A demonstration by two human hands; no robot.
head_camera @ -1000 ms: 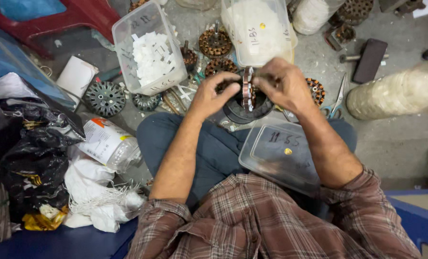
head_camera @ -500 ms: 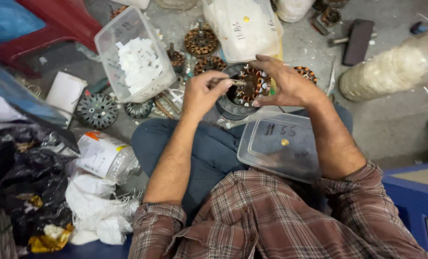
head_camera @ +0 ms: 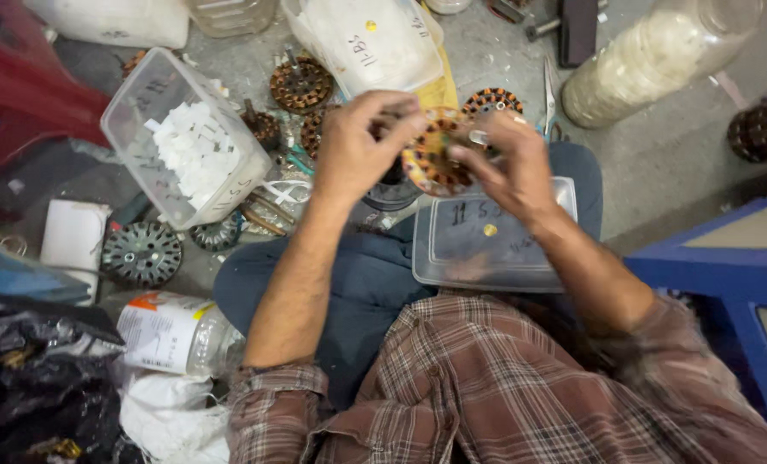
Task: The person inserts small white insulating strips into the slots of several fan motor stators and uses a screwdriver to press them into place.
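Gripping round motor stator [head_camera: 435,159] — between both hands' fingers [head_camera: 399,129].

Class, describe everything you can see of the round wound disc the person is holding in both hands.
The round disc is a flat ring of radial slots, wound with copper-orange wire, with multicoloured specks round its rim; it looks like metal. It is tilted, face partly toward the camera, held above the person's lap and a clear plastic lid. The left hand grips its left edge, the right hand its right edge.
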